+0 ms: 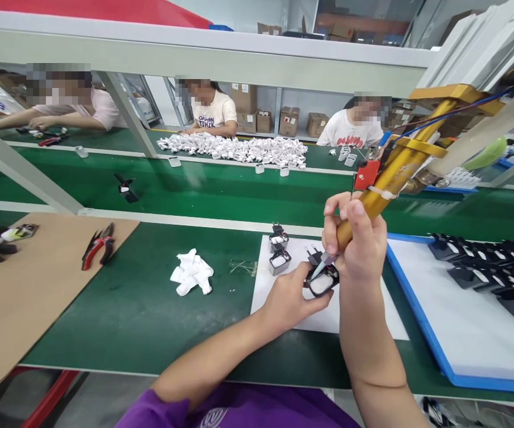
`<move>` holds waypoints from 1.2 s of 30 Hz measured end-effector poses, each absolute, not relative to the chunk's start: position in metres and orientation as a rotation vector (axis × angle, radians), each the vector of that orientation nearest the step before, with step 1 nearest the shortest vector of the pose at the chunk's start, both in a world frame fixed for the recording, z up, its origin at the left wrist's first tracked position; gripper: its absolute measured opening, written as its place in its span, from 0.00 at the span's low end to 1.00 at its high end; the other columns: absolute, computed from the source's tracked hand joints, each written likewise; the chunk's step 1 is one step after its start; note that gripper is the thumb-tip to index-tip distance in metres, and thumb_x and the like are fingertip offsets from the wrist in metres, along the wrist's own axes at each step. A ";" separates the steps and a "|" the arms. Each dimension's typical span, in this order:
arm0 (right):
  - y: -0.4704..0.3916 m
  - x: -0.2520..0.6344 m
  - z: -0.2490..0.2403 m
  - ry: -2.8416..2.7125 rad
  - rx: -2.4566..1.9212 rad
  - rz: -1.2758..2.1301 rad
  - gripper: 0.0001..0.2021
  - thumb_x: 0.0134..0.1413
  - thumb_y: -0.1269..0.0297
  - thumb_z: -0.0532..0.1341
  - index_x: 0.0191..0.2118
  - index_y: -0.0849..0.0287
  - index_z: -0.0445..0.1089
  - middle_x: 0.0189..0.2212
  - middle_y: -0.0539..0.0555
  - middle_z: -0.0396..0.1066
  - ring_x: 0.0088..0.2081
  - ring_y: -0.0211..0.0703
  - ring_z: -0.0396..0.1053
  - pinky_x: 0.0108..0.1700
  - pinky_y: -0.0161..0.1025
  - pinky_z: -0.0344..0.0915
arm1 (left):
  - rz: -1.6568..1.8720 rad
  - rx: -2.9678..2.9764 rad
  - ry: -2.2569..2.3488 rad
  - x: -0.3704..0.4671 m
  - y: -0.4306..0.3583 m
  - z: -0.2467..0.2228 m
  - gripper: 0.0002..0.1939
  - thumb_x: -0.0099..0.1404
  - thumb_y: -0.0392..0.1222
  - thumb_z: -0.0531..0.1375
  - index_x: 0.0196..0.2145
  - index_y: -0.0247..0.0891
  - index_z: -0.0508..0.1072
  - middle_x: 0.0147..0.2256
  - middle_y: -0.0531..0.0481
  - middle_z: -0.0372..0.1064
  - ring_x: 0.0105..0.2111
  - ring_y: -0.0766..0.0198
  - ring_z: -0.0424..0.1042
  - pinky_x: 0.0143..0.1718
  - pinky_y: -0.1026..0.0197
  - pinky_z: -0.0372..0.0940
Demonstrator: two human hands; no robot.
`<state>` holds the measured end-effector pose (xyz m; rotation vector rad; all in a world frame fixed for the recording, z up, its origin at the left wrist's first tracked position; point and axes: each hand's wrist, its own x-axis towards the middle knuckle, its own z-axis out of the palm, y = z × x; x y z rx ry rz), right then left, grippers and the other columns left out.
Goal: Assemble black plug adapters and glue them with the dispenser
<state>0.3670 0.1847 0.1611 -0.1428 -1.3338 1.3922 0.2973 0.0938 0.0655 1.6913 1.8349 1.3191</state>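
My left hand (286, 297) grips a black plug adapter housing (321, 284) whose pale inside faces up, above a white sheet (270, 309). Two prongs stick up from the part at its far side. In my right hand (359, 238) is a yellow glue dispensing gun (390, 172), tilted down to the left, fingers wrapped round its lower end. Its tapered nozzle (319, 268) reaches the housing's rim; whether it touches is too small to tell. Two similar adapters, one dark adapter (278, 239) and a nearer adapter (279, 261), stand on the sheet just beyond my left hand.
At right, a blue-edged tray (421, 315) holds rows of black adapters (483, 261). A crumpled white cloth (192, 272) and red-handled pliers (98, 245) lie leftward. Beyond runs a green conveyor (221, 193) carrying a black part (126, 189). Several people sit behind a white parts pile (234, 148).
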 end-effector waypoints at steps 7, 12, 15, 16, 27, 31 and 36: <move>0.186 0.368 0.161 -1.351 -0.137 1.368 0.15 0.60 0.49 0.60 0.41 0.56 0.67 0.36 0.50 0.66 0.13 0.26 0.55 0.11 0.29 0.46 | 1.315 1.673 1.789 0.298 0.094 0.064 0.16 0.57 0.46 0.64 0.40 0.40 0.65 0.31 0.53 0.73 0.29 0.63 0.74 0.31 0.65 0.67; 0.194 0.375 0.157 -1.330 -0.143 1.371 0.20 0.59 0.45 0.59 0.45 0.56 0.67 0.37 0.51 0.65 0.14 0.27 0.55 0.11 0.29 0.46 | 1.283 1.742 1.766 0.287 0.093 0.052 0.18 0.59 0.44 0.63 0.45 0.40 0.64 0.38 0.49 0.75 0.36 0.59 0.76 0.37 0.62 0.69; 0.201 0.384 0.151 -1.318 -0.155 1.334 0.19 0.60 0.47 0.59 0.46 0.57 0.66 0.37 0.51 0.65 0.14 0.27 0.55 0.11 0.29 0.47 | 1.221 1.852 1.803 0.274 0.090 0.040 0.20 0.60 0.41 0.62 0.48 0.39 0.63 0.42 0.45 0.74 0.42 0.54 0.75 0.42 0.57 0.69; 0.204 0.387 0.149 -1.316 -0.171 1.308 0.18 0.61 0.48 0.58 0.46 0.57 0.65 0.37 0.51 0.66 0.14 0.28 0.56 0.11 0.29 0.47 | 1.199 1.879 1.826 0.269 0.089 0.036 0.20 0.60 0.40 0.62 0.49 0.38 0.63 0.43 0.44 0.74 0.43 0.53 0.75 0.42 0.56 0.70; 0.252 0.442 0.109 -1.532 -0.781 0.806 0.24 0.55 0.51 0.66 0.49 0.52 0.54 0.44 0.52 0.68 0.21 0.34 0.65 0.22 0.32 0.65 | 0.838 2.249 2.120 0.244 0.085 0.011 0.16 0.57 0.46 0.65 0.41 0.38 0.70 0.57 0.35 0.60 0.57 0.40 0.59 0.52 0.39 0.60; 0.256 0.466 0.087 -1.638 -0.948 0.540 0.34 0.53 0.52 0.67 0.60 0.53 0.52 0.48 0.58 0.67 0.32 0.45 0.71 0.33 0.41 0.70 | 0.844 2.241 2.192 0.237 0.085 0.004 0.19 0.58 0.48 0.65 0.44 0.38 0.69 0.61 0.32 0.51 0.60 0.38 0.54 0.55 0.37 0.57; 0.243 0.490 0.060 -1.633 -0.985 0.412 0.38 0.57 0.51 0.64 0.67 0.48 0.45 0.61 0.61 0.53 0.57 0.59 0.61 0.54 0.56 0.64 | 1.050 2.073 2.116 0.230 0.080 -0.002 0.32 0.52 0.49 0.69 0.51 0.39 0.63 0.63 0.33 0.47 0.62 0.35 0.51 0.58 0.35 0.56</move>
